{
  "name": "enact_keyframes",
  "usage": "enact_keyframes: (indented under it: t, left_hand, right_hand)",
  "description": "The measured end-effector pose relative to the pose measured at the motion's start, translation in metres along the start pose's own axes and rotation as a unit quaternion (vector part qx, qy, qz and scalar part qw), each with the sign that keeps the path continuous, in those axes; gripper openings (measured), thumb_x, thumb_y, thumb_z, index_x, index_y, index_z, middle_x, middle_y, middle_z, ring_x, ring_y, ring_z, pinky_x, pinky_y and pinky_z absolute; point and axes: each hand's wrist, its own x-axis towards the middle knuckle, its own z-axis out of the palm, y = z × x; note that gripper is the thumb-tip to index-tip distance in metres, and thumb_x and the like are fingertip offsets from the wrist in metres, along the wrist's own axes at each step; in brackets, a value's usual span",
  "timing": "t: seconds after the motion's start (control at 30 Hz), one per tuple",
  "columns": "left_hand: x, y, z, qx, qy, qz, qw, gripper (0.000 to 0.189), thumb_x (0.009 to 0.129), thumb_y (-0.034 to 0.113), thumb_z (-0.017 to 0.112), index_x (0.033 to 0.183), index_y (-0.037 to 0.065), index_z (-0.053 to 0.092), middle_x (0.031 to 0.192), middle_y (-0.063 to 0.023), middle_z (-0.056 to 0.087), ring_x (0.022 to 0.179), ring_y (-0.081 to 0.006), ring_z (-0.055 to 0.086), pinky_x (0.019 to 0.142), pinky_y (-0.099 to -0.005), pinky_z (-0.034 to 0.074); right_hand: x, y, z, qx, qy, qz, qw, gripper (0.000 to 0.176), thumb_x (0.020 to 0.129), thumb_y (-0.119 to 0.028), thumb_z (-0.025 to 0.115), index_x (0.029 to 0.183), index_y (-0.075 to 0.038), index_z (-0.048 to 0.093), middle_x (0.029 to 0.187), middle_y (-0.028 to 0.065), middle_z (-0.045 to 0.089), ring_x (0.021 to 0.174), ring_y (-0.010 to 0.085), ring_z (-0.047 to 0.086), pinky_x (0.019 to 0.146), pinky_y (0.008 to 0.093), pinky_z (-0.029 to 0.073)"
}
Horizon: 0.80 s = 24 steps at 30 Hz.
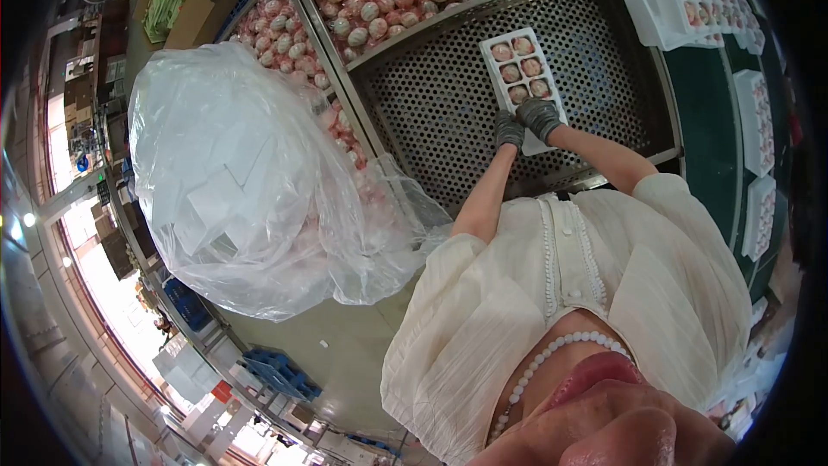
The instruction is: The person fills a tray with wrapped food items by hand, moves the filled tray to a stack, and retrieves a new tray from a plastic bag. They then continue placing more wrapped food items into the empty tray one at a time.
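Note:
A white compartment tray (532, 148) lies on a perforated metal work surface (431, 112), tilted slightly. Round, red-and-white wrapped pieces (522, 45) sit in its upper compartments in two columns. My left hand (509, 129), in a grey glove, grips the tray's near left edge with curled fingers. Over the lower compartments, my gloved right hand (539, 119) bends its fingers downward, just below the filled cells. Whatever those fingers hold is hidden beneath the glove.
Loose wrapped pieces (379, 0) fill the metal bin beyond and left of the surface. A large clear plastic bag (233, 173) bulges at the left. Stacked filled trays (690, 0) and more trays (755, 121) stand on a green surface (703, 112) at right. A cardboard box (194, 26) is at upper left.

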Motion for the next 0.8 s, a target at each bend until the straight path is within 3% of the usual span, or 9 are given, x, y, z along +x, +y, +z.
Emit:
enact_keyframes:
  t: [0.07, 0.13, 0.23, 0.3, 0.37, 0.53, 0.63, 0.73, 0.8]
  left_hand:
    - [-0.011, 0.040, -0.012, 0.253, -0.055, -0.030, 0.966, 0.013, 0.072, 0.012, 0.049, 0.068, 0.001, 0.043, 0.064, -0.0083, 0.045, 0.055, -0.0172, 0.040, 0.055, -0.0282, 0.039]
    - [0.014, 0.002, -0.009, 0.162, -0.054, -0.048, 0.984, 0.019, 0.067, 0.015, 0.055, 0.074, 0.000, 0.047, 0.070, -0.0132, 0.052, 0.059, -0.0219, 0.049, 0.054, -0.0321, 0.042]
    - [-0.007, 0.026, -0.010, 0.248, -0.018, 0.019, 0.969, 0.022, 0.072, 0.021, 0.050, 0.085, 0.003, 0.047, 0.074, -0.0141, 0.051, 0.064, -0.0269, 0.050, 0.053, -0.0368, 0.041]
    - [-0.003, 0.017, 0.001, 0.319, 0.040, 0.010, 0.947, 0.030, 0.068, 0.025, 0.053, 0.087, 0.003, 0.048, 0.079, -0.0160, 0.052, 0.073, -0.0295, 0.052, 0.058, -0.0379, 0.042]
    - [-0.001, 0.018, 0.001, 0.321, 0.034, 0.007, 0.947, 0.031, 0.067, 0.026, 0.054, 0.088, 0.003, 0.048, 0.081, -0.0167, 0.052, 0.076, -0.0308, 0.051, 0.061, -0.0382, 0.043]
    - [-0.003, 0.022, -0.003, 0.320, 0.035, 0.025, 0.946, 0.034, 0.065, 0.026, 0.056, 0.090, 0.004, 0.049, 0.086, -0.0182, 0.051, 0.081, -0.0326, 0.049, 0.069, -0.0389, 0.042]
    - [-0.002, -0.019, 0.012, 0.414, 0.141, 0.168, 0.883, 0.038, 0.065, 0.029, 0.055, 0.092, 0.003, 0.048, 0.090, -0.0179, 0.050, 0.085, -0.0317, 0.048, 0.072, -0.0384, 0.041]
    - [0.003, -0.009, 0.009, 0.399, 0.051, 0.048, 0.914, 0.044, 0.066, 0.033, 0.053, 0.097, 0.002, 0.046, 0.093, -0.0173, 0.048, 0.087, -0.0303, 0.048, 0.073, -0.0379, 0.040]
    - [-0.001, 0.016, -0.001, 0.391, 0.039, 0.033, 0.919, 0.045, 0.066, 0.033, 0.052, 0.099, 0.002, 0.045, 0.093, -0.0174, 0.048, 0.087, -0.0305, 0.047, 0.074, -0.0380, 0.040]
  right_hand:
    - [0.009, 0.002, 0.001, -0.005, -0.114, 0.009, 0.993, 0.015, 0.063, -0.019, 0.055, 0.069, -0.007, 0.062, 0.063, 0.0120, 0.056, 0.064, 0.0248, 0.057, 0.054, 0.0375, 0.046]
    - [0.015, 0.015, -0.002, 0.001, -0.082, -0.066, 0.994, 0.016, 0.065, -0.021, 0.054, 0.067, -0.007, 0.061, 0.062, 0.0106, 0.056, 0.057, 0.0232, 0.056, 0.051, 0.0354, 0.045]
    - [0.038, 0.021, -0.049, -0.169, -0.240, -0.133, 0.947, 0.019, 0.069, -0.024, 0.049, 0.063, -0.009, 0.059, 0.061, 0.0082, 0.055, 0.049, 0.0214, 0.050, 0.046, 0.0334, 0.041]
    - [0.066, 0.045, -0.041, 0.270, 0.071, -0.131, 0.951, 0.021, 0.074, -0.025, 0.045, 0.071, -0.007, 0.056, 0.064, 0.0078, 0.055, 0.055, 0.0224, 0.052, 0.051, 0.0327, 0.041]
    - [0.123, 0.039, -0.063, 0.380, 0.163, -0.050, 0.909, 0.023, 0.074, -0.025, 0.050, 0.085, -0.005, 0.054, 0.079, 0.0136, 0.055, 0.069, 0.0280, 0.053, 0.062, 0.0330, 0.042]
    - [0.260, -0.001, -0.133, 0.220, 0.244, -0.019, 0.944, 0.055, 0.069, -0.042, 0.052, 0.109, -0.005, 0.043, 0.102, 0.0134, 0.050, 0.095, 0.0286, 0.047, 0.080, 0.0358, 0.038]
    - [0.311, -0.029, -0.160, 0.130, 0.026, 0.061, 0.989, 0.067, 0.065, -0.050, 0.053, 0.112, -0.005, 0.039, 0.107, 0.0129, 0.047, 0.098, 0.0280, 0.045, 0.082, 0.0367, 0.038]
    - [0.337, -0.042, -0.161, 0.131, -0.016, 0.114, 0.985, 0.073, 0.061, -0.051, 0.056, 0.112, -0.003, 0.038, 0.110, 0.0145, 0.044, 0.101, 0.0268, 0.043, 0.083, 0.0366, 0.037]
    - [0.346, -0.038, -0.142, 0.114, 0.102, 0.125, 0.980, 0.070, 0.061, -0.050, 0.057, 0.110, -0.003, 0.041, 0.108, 0.0157, 0.045, 0.099, 0.0267, 0.045, 0.081, 0.0364, 0.038]
